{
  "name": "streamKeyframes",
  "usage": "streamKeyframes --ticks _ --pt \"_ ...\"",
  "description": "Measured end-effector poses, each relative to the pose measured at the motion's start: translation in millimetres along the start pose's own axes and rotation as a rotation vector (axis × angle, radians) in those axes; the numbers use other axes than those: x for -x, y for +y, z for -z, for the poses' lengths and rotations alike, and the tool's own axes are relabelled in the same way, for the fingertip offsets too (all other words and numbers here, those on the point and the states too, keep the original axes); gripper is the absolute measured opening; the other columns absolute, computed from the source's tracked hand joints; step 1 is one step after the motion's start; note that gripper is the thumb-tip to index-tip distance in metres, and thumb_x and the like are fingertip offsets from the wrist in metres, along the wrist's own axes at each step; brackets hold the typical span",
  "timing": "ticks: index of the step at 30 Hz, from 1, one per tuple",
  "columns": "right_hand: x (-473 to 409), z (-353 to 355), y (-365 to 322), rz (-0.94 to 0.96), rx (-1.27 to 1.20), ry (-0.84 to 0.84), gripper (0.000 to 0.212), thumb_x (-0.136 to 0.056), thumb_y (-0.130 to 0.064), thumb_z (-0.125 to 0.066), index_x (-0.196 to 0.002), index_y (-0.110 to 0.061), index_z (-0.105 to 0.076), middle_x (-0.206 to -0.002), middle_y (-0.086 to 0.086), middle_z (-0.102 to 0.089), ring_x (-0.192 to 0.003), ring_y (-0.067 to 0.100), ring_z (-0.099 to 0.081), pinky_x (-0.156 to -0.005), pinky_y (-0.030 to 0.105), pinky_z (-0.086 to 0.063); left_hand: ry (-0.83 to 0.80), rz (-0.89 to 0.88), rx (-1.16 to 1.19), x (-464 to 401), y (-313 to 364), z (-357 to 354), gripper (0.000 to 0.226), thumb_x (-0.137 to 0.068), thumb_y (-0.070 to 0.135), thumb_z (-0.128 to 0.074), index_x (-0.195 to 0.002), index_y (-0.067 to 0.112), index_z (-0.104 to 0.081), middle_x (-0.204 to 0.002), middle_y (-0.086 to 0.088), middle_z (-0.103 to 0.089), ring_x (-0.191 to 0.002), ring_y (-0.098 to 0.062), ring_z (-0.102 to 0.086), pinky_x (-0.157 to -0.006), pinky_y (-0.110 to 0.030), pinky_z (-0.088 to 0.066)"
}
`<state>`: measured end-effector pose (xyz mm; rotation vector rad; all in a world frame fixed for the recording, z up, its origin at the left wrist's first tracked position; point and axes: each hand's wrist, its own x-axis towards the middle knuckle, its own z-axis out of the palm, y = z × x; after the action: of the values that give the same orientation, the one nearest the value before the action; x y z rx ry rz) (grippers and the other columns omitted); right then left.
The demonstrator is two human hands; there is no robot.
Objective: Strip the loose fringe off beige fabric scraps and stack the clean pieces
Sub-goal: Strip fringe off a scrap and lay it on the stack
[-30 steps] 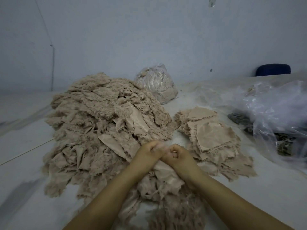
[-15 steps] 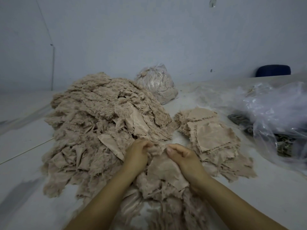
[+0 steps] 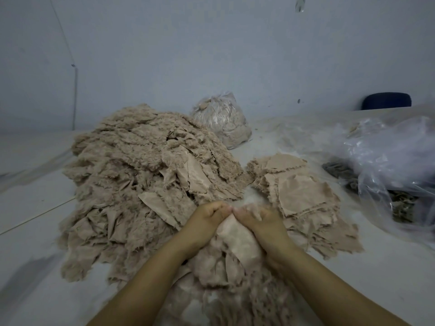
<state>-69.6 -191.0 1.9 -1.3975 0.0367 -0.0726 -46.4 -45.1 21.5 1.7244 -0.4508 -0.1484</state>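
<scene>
The beige scrap (image 3: 237, 236) you hold is pale, creased, fuzzy with frayed threads along its edges, just above the fringe heap (image 3: 247, 290) in front of you. Your left hand (image 3: 207, 220) and right hand (image 3: 261, 222) both pinch its top edge, fingertips nearly touching. Big unsorted pile (image 3: 141, 180) sits left, flatter stack of clean pieces (image 3: 301, 191) right, on the table (image 3: 30, 208).
</scene>
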Motion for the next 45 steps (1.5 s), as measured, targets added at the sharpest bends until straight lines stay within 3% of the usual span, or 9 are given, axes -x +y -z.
streamKeyframes --ticks 5,11,15,22,30,35,41,43,45 --pt "-12.3 10.0 -9.1 0.054 -0.104 0.28 0.022 -0.092 -0.027 -0.062 -0.082 -0.008 -0.057 -0.084 0.015 -0.063 -0.079 0.028 -0.059 -0.074 0.04 -0.046 0.302 0.104 -0.04 -7.7 -7.5 15.5 0.038 -0.095 0.034 -0.049 -0.062 0.016 -0.057 -0.042 0.011 -0.04 -0.042 -0.006 -0.034 -0.048 -0.021 -0.03" --pt "-14.7 0.8 -6.1 0.098 -0.017 0.285 0.018 -0.093 -0.03 -0.059 -0.085 -0.015 -0.063 -0.076 0.0 -0.069 -0.064 0.009 -0.067 -0.052 0.019 -0.05 -0.214 0.163 0.0 -3.6 -5.9 -8.8 0.022 -0.081 0.042 -0.07 -0.088 0.021 -0.07 -0.079 0.004 -0.073 -0.07 -0.01 -0.069 -0.064 -0.023 -0.051" --pt "-25.6 20.9 -18.0 0.059 -0.213 0.485 0.028 -0.095 -0.03 -0.057 -0.109 -0.007 -0.062 -0.102 0.012 -0.068 -0.091 0.021 -0.069 -0.074 0.034 -0.057 -0.068 0.209 -0.197 -3.2 -15.4 3.2 0.022 -0.087 0.023 -0.065 -0.078 0.004 -0.071 -0.055 0.007 -0.06 -0.048 -0.005 -0.05 -0.054 -0.016 -0.04" --pt "-14.0 5.3 -4.8 -0.005 -0.102 0.115 0.027 -0.087 -0.027 -0.066 -0.09 0.0 -0.066 -0.078 0.015 -0.073 -0.068 0.025 -0.071 -0.059 0.032 -0.057 -0.087 0.392 0.31 -8.8 -3.6 -12.1 0.048 -0.075 0.053 -0.06 -0.097 0.011 -0.071 -0.093 -0.008 -0.074 -0.083 -0.018 -0.071 -0.068 -0.026 -0.056" --pt "-23.7 28.2 -1.5 0.091 0.066 0.315 0.037 -0.097 -0.028 -0.053 -0.072 -0.004 -0.064 -0.043 0.003 -0.047 -0.047 0.02 -0.044 -0.05 0.027 -0.032 0.343 0.322 0.507 -13.8 -9.3 -7.6 0.023 -0.095 0.024 -0.053 -0.096 0.003 -0.063 -0.08 -0.013 -0.072 -0.07 -0.024 -0.069 -0.064 -0.033 -0.056" --pt "-2.1 33.6 -12.7 -0.056 0.505 -0.329 0.028 -0.083 -0.044 -0.065 -0.068 -0.021 -0.073 -0.049 -0.006 -0.059 -0.04 0.003 -0.048 -0.041 0.015 -0.036 0.279 0.268 0.524 -12.0 -2.9 6.6 0.021 -0.093 0.024 -0.054 -0.098 0.005 -0.063 -0.077 -0.01 -0.073 -0.068 -0.022 -0.07 -0.06 -0.034 -0.059" --pt "-5.0 26.5 -23.3 -0.043 0.231 -0.211 0.043 -0.074 -0.047 -0.07 -0.108 -0.024 -0.058 -0.067 -0.002 -0.064 -0.051 0.012 -0.054 -0.045 0.021 -0.042 0.14 0.26 0.558 -15.3 7.9 -1.4 0.023 -0.093 0.022 -0.055 -0.101 0.001 -0.062 -0.08 -0.014 -0.073 -0.068 -0.023 -0.07 -0.054 -0.028 -0.056" --pt "-5.9 25.3 -21.8 0.016 0.231 -0.13 0.01 -0.089 -0.024 -0.065 -0.089 -0.014 -0.062 -0.05 -0.001 -0.055 -0.039 0.01 -0.045 -0.041 0.019 -0.037 0.149 0.25 0.539 -14.5 8.0 -0.8 0.023 -0.092 0.022 -0.056 -0.097 0.0 -0.062 -0.078 -0.015 -0.071 -0.066 -0.023 -0.07 -0.054 -0.028 -0.055" --pt "-8.2 28.7 -19.3 0.025 0.261 -0.076 0.032 -0.091 -0.021 -0.063 -0.063 -0.011 -0.054 -0.042 -0.001 -0.047 -0.034 0.01 -0.038 -0.039 0.019 -0.032 0.219 0.23 0.524 -16.1 4.8 2.7 0.021 -0.09 0.022 -0.058 -0.091 0.001 -0.06 -0.076 -0.014 -0.069 -0.066 -0.023 -0.067 -0.057 -0.03 -0.056"
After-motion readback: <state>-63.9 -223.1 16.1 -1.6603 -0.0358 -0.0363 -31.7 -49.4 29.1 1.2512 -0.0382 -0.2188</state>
